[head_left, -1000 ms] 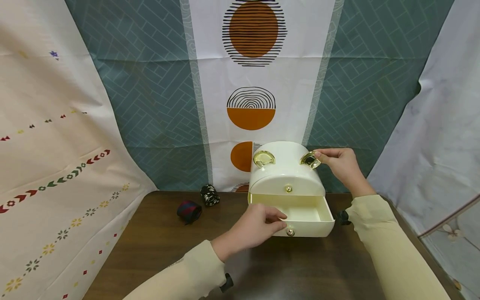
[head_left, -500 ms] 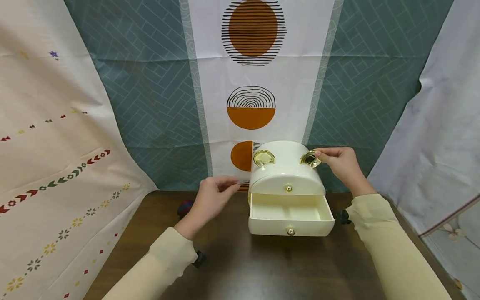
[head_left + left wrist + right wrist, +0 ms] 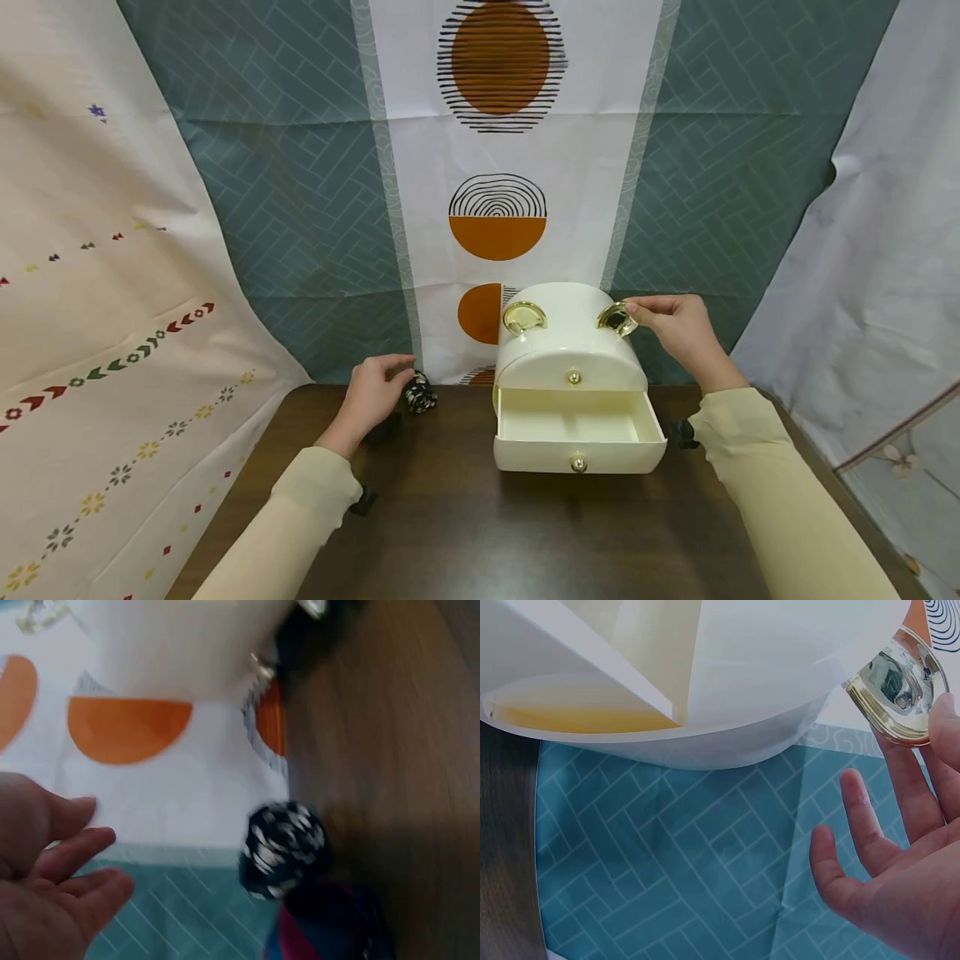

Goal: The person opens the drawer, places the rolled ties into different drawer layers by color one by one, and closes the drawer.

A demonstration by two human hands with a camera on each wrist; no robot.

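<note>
A cream drawer box point(image 3: 558, 346) with a rounded top and two gold ear-shaped pieces stands at the back of the table. Its lower drawer point(image 3: 536, 457) is pulled out, with bare floor showing. My right hand point(image 3: 678, 329) pinches the right gold ear point(image 3: 900, 682) between thumb and fingers; the other fingers spread loosely. Off to the left, my left hand point(image 3: 372, 393) hovers with relaxed fingers, holding nothing. Beside its fingertips lies a black-and-white patterned rolled tie point(image 3: 420, 394). A navy-and-red striped rolled tie point(image 3: 330, 926) sits beneath the hand, mostly hidden in the head view.
The dark wooden table point(image 3: 450, 533) reaches back to a teal and white cloth point(image 3: 300, 250) hanging behind the box. A patterned cream cloth point(image 3: 112, 333) flanks the left side, a pale one point(image 3: 885, 292) the right. The left gold ear point(image 3: 524, 317) is untouched.
My left hand has left the front of the pulled-out drawer and travelled left to the two rolled ties. The right hand keeps its pinch on the gold ear.
</note>
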